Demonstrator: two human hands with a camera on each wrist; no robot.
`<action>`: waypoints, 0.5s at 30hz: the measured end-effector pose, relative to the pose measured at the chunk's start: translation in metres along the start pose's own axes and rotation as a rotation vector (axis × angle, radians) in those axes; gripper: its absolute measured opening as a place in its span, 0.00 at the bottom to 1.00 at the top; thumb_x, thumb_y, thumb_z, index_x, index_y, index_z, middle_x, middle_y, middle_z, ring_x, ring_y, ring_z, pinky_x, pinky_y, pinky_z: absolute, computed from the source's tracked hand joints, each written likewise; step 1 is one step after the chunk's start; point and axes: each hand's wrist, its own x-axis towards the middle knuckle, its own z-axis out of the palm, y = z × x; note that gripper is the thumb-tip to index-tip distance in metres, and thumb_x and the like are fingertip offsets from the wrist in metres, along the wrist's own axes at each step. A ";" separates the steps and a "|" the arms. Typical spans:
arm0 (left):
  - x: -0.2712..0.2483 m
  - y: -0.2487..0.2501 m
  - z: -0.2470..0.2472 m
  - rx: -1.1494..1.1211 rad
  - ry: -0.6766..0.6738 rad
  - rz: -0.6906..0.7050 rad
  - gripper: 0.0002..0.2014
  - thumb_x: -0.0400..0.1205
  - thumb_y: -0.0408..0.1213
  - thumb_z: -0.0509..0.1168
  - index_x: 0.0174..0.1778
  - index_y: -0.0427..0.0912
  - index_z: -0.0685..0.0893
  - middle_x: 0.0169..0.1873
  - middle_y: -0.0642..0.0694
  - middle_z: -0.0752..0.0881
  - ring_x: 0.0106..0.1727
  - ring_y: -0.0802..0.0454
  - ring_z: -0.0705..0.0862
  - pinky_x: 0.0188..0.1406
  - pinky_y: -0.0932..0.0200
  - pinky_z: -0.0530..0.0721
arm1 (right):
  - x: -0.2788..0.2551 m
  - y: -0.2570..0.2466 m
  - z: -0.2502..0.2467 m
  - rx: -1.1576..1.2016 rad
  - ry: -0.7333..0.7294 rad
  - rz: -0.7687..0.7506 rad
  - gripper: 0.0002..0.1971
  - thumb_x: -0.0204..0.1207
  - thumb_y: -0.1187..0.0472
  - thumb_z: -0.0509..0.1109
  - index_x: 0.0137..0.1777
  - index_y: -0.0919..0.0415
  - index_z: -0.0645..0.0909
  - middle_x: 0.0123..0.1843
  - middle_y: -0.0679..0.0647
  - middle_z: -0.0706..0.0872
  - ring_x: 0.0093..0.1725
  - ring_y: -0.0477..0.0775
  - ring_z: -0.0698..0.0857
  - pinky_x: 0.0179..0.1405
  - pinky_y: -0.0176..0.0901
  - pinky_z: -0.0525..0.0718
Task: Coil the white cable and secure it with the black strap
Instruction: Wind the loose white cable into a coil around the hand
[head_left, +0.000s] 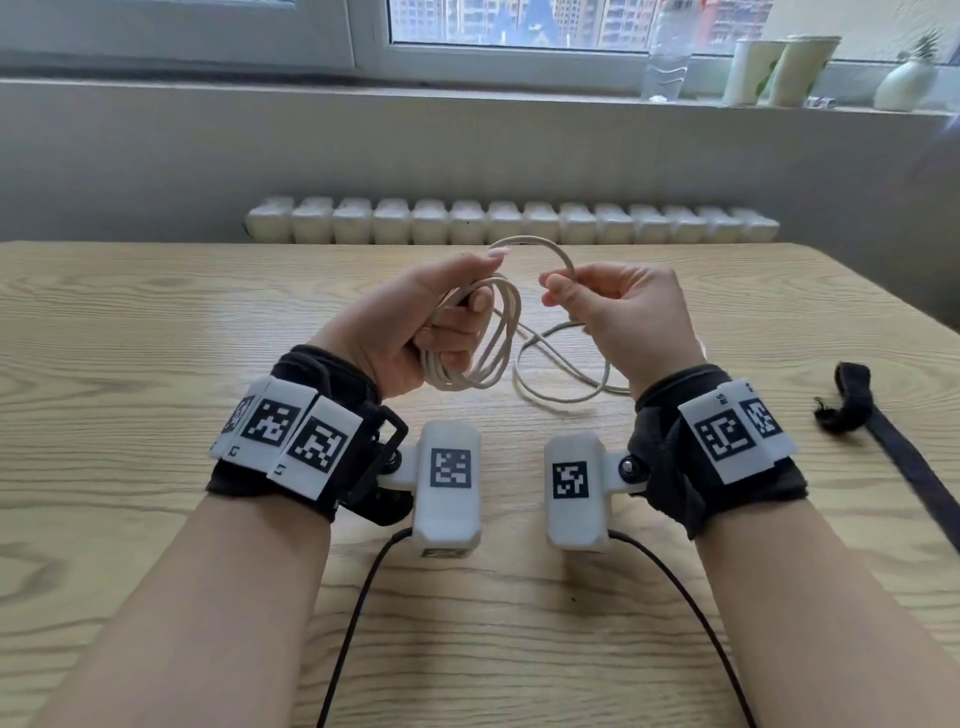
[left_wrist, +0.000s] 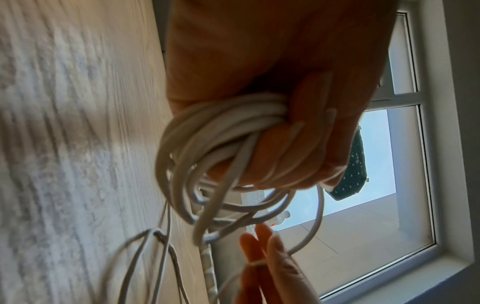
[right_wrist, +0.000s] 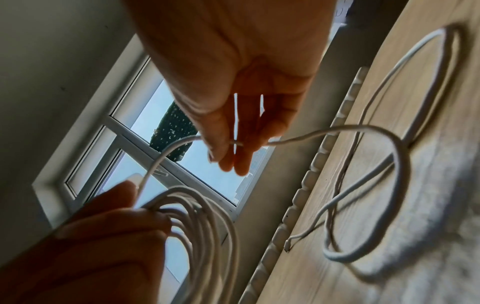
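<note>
My left hand (head_left: 441, 317) grips a bundle of several loops of the white cable (head_left: 488, 343) above the table; the same coil (left_wrist: 207, 144) shows wrapped in its curled fingers (left_wrist: 298, 148) in the left wrist view. My right hand (head_left: 613, 306) pinches a strand of the cable (right_wrist: 311, 135) between thumb and fingers (right_wrist: 228, 148), arching from the left hand. The loose remainder of the cable (head_left: 561, 379) lies in loops on the table between the hands. The black strap (head_left: 857, 400) lies flat at the right, untouched.
The wooden table (head_left: 156, 364) stretches wide around the hands. A white radiator (head_left: 509, 221) runs behind its far edge. On the windowsill stand a clear bottle (head_left: 667, 52), paper cups (head_left: 779, 70) and a small white vase (head_left: 906, 83).
</note>
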 end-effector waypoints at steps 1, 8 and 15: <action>0.000 0.001 0.000 -0.021 -0.011 0.000 0.17 0.76 0.49 0.61 0.25 0.43 0.74 0.11 0.57 0.64 0.11 0.64 0.60 0.18 0.67 0.56 | 0.000 0.001 0.001 0.008 -0.020 -0.001 0.06 0.72 0.59 0.76 0.47 0.60 0.89 0.37 0.47 0.90 0.33 0.32 0.84 0.42 0.28 0.81; 0.002 0.001 -0.004 -0.066 0.036 0.000 0.24 0.83 0.46 0.52 0.20 0.44 0.72 0.09 0.57 0.62 0.10 0.62 0.59 0.28 0.62 0.74 | 0.000 0.000 0.002 0.110 -0.018 -0.014 0.07 0.74 0.59 0.74 0.45 0.63 0.89 0.35 0.54 0.89 0.31 0.43 0.82 0.36 0.34 0.83; 0.002 0.001 0.000 -0.026 -0.017 0.008 0.26 0.83 0.50 0.54 0.18 0.45 0.68 0.08 0.57 0.62 0.09 0.62 0.58 0.23 0.63 0.70 | 0.004 0.006 0.003 0.069 0.100 0.048 0.04 0.73 0.61 0.76 0.39 0.60 0.89 0.34 0.55 0.90 0.34 0.50 0.85 0.40 0.41 0.86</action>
